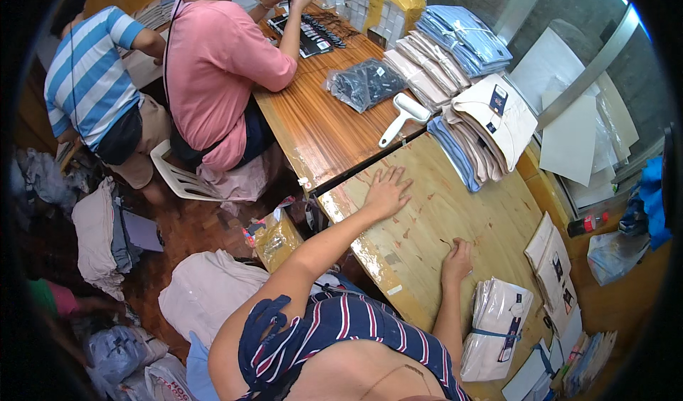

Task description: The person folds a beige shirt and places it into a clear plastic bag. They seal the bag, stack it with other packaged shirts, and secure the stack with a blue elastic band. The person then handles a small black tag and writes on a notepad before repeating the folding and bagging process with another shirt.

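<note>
My left hand [388,193] lies flat on the bare wooden table [427,241], fingers spread and holding nothing. Beyond it, a white lint roller [404,120] rests across the seam between two tables. My right hand [457,261] is at the table's middle right with its fingers curled together. A thin dark strand shows at its fingertips, too small to name. Close to my right forearm sits a tied bundle of beige folded garments [496,328] in clear plastic. Past my left hand is a stack of beige and blue folded garments [491,127] with a dark tag on top.
Blue packed garments [464,39] and a black item in clear plastic [364,84] lie on the far table. A person in pink [220,74] sits there, handling something small; another in stripes [96,81] sits behind. Beige cloth [210,291] and plastic bags [117,355] cover the floor at left.
</note>
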Available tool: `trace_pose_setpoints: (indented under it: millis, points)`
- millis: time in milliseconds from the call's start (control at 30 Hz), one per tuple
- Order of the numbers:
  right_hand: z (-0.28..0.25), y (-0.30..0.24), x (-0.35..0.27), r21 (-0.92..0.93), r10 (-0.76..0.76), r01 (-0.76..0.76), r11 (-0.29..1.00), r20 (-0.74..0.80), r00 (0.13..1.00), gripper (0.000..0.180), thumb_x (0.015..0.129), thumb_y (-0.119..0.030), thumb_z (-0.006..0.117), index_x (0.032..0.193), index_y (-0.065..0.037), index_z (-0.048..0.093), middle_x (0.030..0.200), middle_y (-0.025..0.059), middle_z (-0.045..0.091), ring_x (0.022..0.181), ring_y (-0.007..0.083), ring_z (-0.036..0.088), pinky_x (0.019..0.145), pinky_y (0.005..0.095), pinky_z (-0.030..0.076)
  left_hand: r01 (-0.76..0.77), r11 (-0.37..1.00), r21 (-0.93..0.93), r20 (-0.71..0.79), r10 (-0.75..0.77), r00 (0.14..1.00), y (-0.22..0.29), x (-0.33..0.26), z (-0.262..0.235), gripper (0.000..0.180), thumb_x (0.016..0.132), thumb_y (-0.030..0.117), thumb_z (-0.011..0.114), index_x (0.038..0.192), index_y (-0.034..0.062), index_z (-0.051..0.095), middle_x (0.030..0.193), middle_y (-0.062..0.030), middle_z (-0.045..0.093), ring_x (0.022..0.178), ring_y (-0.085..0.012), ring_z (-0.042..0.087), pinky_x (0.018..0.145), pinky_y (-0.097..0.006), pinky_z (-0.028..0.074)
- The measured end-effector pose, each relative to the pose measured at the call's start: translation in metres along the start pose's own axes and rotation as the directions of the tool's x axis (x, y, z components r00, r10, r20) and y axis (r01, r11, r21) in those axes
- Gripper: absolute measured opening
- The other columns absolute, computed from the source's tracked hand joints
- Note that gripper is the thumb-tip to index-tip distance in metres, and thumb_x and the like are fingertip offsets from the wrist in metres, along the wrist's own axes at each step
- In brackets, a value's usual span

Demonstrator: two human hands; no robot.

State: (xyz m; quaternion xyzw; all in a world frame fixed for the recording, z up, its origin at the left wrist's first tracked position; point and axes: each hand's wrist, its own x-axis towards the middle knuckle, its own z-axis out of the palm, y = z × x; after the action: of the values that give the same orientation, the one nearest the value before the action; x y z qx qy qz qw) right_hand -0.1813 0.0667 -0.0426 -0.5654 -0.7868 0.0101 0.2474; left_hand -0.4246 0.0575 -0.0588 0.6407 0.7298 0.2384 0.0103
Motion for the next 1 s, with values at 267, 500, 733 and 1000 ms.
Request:
trace_pose_setpoints:
  millis: [267, 500, 733, 1000]
  points:
    - [0.0037, 0.0035, 0.0008, 0.061, -0.020, 0.021, 0.998, -0.019, 1.000, 0.017, 0.073, -0.001, 0.045, 0.086, -0.009, 0.052, 0.083, 0.0087, 0.051, 0.074, 0.0272, 0.052, 0.059, 0.0367, 0.040, 0.011, 1.000, 0.016, -0.004, -0.011, 1.000, 0.0013, 0.0004, -0.0047, 0.042, 0.080, 0.039, 0.040, 0.118, 0.0190, 0.042, 0.128, -0.0088, 0.030, 0.120, -0.0237, 0.025, 0.097, -0.045, 0.016]
    - [0.0036, 0.0030, -0.0001, 0.059, -0.014, 0.014, 0.998, -0.012, 1.000, 0.017, 0.072, -0.001, 0.046, 0.086, -0.009, 0.052, 0.083, 0.0089, 0.051, 0.074, 0.0272, 0.052, 0.060, 0.0363, 0.040, 0.002, 0.999, 0.033, -0.027, -0.001, 1.000, -0.0004, 0.0003, 0.0001, 0.042, 0.080, 0.039, 0.040, 0.118, 0.0193, 0.042, 0.128, -0.0086, 0.030, 0.120, -0.0236, 0.025, 0.097, -0.045, 0.016]
    - [0.0057, 0.0058, 0.0001, 0.055, -0.018, 0.019, 0.998, -0.019, 1.000, 0.015, 0.073, -0.003, 0.046, 0.085, -0.009, 0.052, 0.082, 0.0082, 0.051, 0.073, 0.0276, 0.052, 0.058, 0.0373, 0.040, 0.004, 1.000, 0.031, -0.016, -0.003, 1.000, 0.0004, 0.0008, -0.0006, 0.042, 0.080, 0.039, 0.040, 0.118, 0.0196, 0.043, 0.128, -0.0086, 0.029, 0.120, -0.0236, 0.025, 0.096, -0.045, 0.017]
    - [0.0013, 0.0002, 0.0008, 0.058, -0.009, 0.010, 0.998, -0.016, 1.000, 0.013, 0.075, -0.003, 0.044, 0.085, -0.009, 0.051, 0.082, 0.0085, 0.052, 0.073, 0.0277, 0.052, 0.059, 0.0361, 0.041, -0.009, 1.000, 0.026, -0.051, 0.011, 0.999, 0.0002, -0.0005, -0.0009, 0.041, 0.080, 0.038, 0.042, 0.116, 0.0185, 0.045, 0.126, -0.0088, 0.032, 0.118, -0.0244, 0.026, 0.096, -0.046, 0.019]
